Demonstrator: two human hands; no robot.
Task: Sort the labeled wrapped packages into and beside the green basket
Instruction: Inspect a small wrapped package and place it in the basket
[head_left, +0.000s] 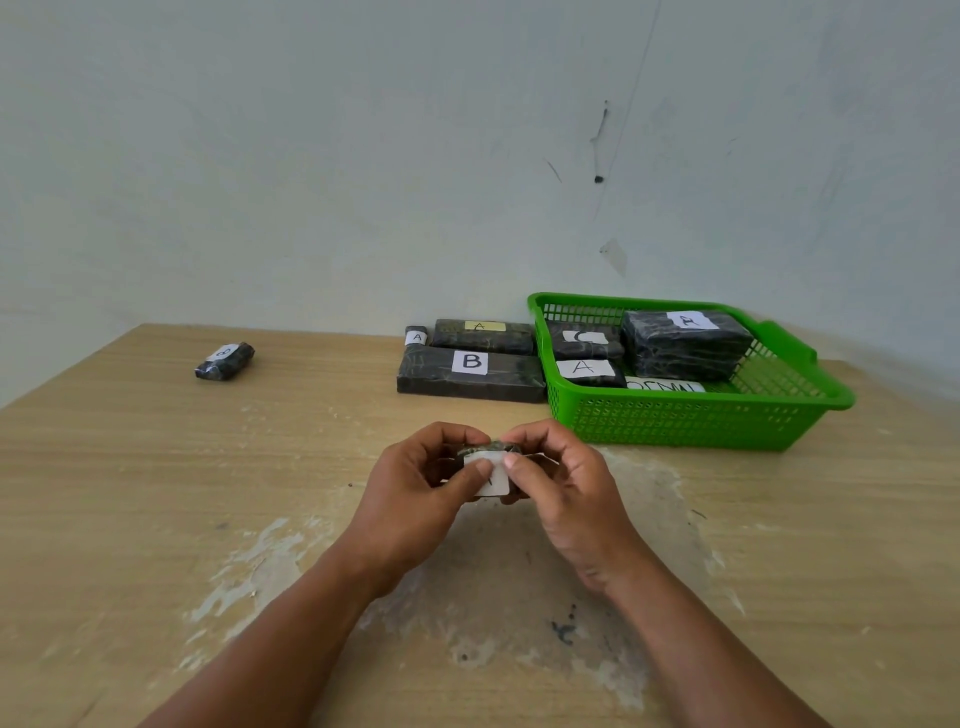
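Observation:
Both hands hold one small dark wrapped package (493, 457) with a white label above the table's middle. My left hand (421, 488) pinches its left side, thumb on the label. My right hand (561, 483) pinches its right side. The green basket (691, 415) stands at the back right with several labelled packages inside, among them a large one (685, 345) and one marked A (587, 370). To the basket's left lie a long package marked B (470, 374), a long one marked A (483, 335) and a tiny one marked A (416, 336). A small package (225, 359) lies alone at the far left.
The wooden table (156, 493) has worn, pale patches in its middle and front. A pale wall rises right behind the table's far edge. A white paper strip with writing (665, 386) lies on the basket's floor.

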